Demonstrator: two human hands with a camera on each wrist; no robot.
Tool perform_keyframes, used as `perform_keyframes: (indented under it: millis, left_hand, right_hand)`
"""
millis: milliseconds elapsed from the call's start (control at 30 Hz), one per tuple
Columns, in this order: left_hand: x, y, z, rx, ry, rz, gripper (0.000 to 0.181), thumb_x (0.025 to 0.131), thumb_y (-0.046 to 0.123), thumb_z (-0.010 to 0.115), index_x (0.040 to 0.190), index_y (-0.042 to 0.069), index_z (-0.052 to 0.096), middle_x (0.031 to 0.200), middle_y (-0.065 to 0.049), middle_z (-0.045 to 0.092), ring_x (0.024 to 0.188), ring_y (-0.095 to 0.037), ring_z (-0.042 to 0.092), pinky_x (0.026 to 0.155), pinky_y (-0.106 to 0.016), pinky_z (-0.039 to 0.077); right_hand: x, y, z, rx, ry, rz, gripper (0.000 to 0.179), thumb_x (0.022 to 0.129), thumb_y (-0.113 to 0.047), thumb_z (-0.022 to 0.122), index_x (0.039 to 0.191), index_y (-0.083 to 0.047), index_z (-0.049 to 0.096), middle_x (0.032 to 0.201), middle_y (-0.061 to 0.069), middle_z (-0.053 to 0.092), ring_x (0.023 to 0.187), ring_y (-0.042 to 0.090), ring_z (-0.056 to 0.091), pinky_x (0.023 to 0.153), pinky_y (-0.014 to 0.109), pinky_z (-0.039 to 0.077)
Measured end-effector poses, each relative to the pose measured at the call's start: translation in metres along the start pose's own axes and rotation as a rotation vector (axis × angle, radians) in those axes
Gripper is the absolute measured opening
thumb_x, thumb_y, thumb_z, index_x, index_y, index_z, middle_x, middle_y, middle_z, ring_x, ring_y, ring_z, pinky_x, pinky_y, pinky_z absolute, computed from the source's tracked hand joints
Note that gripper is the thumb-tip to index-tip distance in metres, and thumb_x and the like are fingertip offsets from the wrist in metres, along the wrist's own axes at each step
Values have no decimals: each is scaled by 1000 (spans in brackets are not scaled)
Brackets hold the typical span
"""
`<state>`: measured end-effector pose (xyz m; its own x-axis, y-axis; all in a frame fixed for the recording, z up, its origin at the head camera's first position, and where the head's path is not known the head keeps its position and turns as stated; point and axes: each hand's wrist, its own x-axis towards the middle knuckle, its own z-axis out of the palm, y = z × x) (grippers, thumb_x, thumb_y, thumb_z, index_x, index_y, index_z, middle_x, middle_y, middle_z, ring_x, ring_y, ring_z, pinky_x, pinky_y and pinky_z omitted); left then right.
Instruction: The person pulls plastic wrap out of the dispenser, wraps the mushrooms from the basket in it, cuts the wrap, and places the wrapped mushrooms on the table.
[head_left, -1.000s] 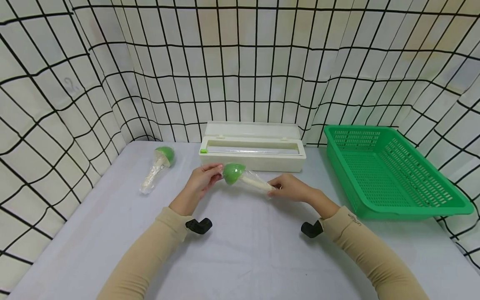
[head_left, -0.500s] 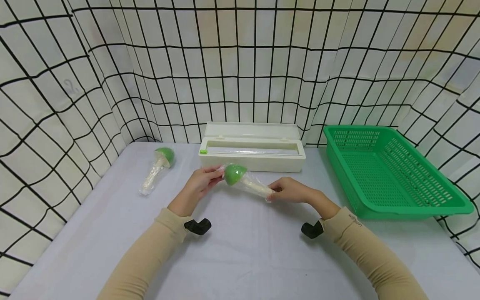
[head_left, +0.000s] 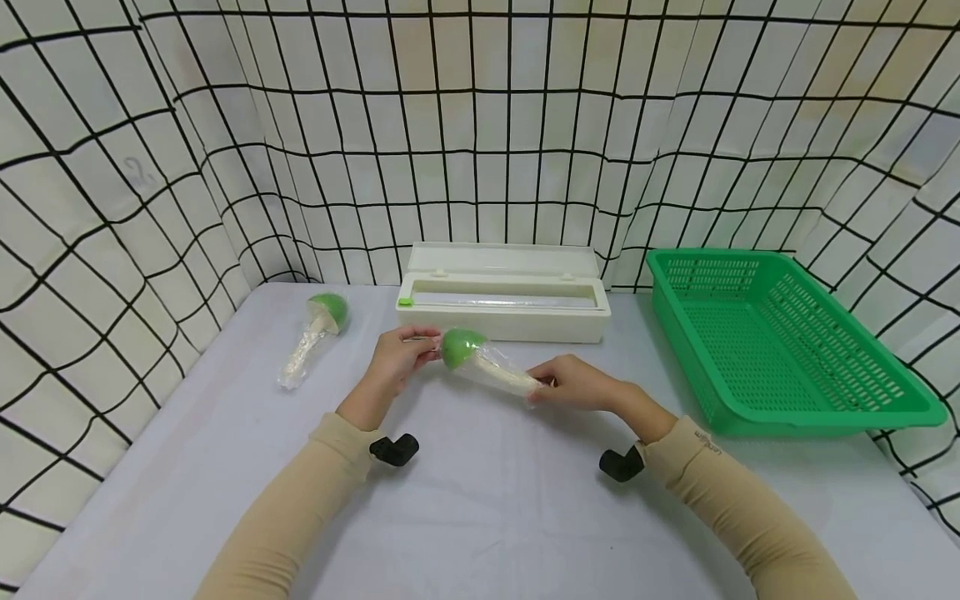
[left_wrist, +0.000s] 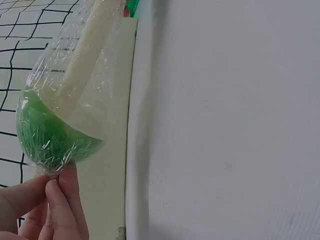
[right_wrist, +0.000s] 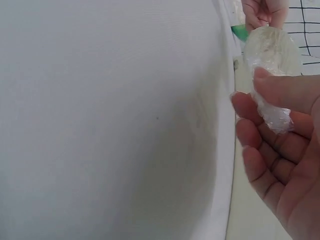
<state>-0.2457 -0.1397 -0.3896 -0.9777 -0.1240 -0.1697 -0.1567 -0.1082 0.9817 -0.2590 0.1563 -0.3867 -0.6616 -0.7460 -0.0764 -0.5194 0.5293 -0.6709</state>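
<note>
In the head view a toy mushroom (head_left: 461, 348) with a green domed cap and pale stem is wrapped in clear film, off the table and slanting down to the right. My left hand (head_left: 396, 358) pinches the film at the cap's top; the left wrist view shows the gathered film (left_wrist: 56, 171) between thumb and fingers. At the stem's other end my right hand (head_left: 576, 383) grips the wrapped tip, its thumb (right_wrist: 275, 90) lying across the film in the right wrist view. A second wrapped mushroom (head_left: 315, 333) lies on the table at the left.
A white cling film dispenser (head_left: 502, 323) with its lid raised stands behind the hands, a roll of film (head_left: 495, 300) inside. A green basket (head_left: 795, 423) sits at the right. Black-lined grid walls (head_left: 510, 125) enclose the white-covered table (head_left: 480, 500).
The mushroom and both hands have shifted slightly left. Near the right hand, film lies closer around the stem than a second ago. The second mushroom, dispenser and basket stay put.
</note>
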Motion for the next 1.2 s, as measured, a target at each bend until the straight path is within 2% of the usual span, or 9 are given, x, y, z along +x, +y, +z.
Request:
perform_keyframes:
  millis: [100,200,400,567,667,800,900,1067,1200]
  left_hand:
    - [0,1,-2,-13,-9,5,29,99,-5,63,124,-18,60,84,3,68,72,-4,66,74,-17,56]
    - [-1,1,-3,-8,-19,-1,31,99,-3,64,126,-19,59,83,3,70,72,-4,67,77,-18,57]
    - [1,-1,-4,34,-66,-66,36,98,4,68,128,-16,60,87,3,72,76,-6,69,85,-22,57]
    - [1,-2,-6,100,-96,-90,41,95,5,73,129,-14,61,91,3,72,79,-6,69,89,-23,55]
    - [1,-3,-7,154,-103,-94,43,94,7,75,130,-13,62,100,0,73,81,-6,68,93,-25,53]
    - [1,0,-7,221,-123,-103,45,95,10,75,132,-11,61,122,-15,70,86,-7,70,102,-31,50]
    - [3,3,-7,305,-146,-94,46,95,13,75,132,-10,61,130,-21,66,93,-12,71,104,-35,49]
    - [6,7,-7,447,-173,-90,43,97,17,74,131,-8,64,131,-22,66,108,-24,70,103,-38,50]
    - [8,7,-6,514,-167,-98,41,98,21,72,130,-5,67,131,-19,66,109,-25,67,99,-36,52]
  right_hand:
    - [-1,1,3,-31,32,-35,29,95,-14,74,123,-3,72,81,-8,61,69,6,48,62,22,41]
    - [-2,1,5,-72,66,-63,32,97,-12,70,127,0,68,93,-3,66,73,7,51,66,24,45]
    - [-2,1,6,-100,70,-49,33,100,-10,65,130,3,65,110,6,70,84,10,55,77,27,48]
    - [0,3,7,-62,9,3,41,99,-16,70,136,1,64,90,-1,63,79,10,52,69,25,45]
    - [1,5,8,-45,-15,33,46,98,-19,73,139,0,63,84,-3,58,77,10,51,67,24,44]
    - [4,7,10,-128,29,24,44,95,-18,76,134,1,66,99,0,64,83,11,53,72,26,48]
    - [6,7,11,-231,79,21,43,92,-18,79,129,0,69,102,2,61,86,13,53,76,29,49]
    - [8,2,10,-238,81,100,38,90,-15,81,123,1,70,81,0,55,75,13,50,67,27,43]
    - [10,-4,10,-238,82,141,38,89,-13,82,121,3,71,74,-1,56,70,12,49,64,25,43]
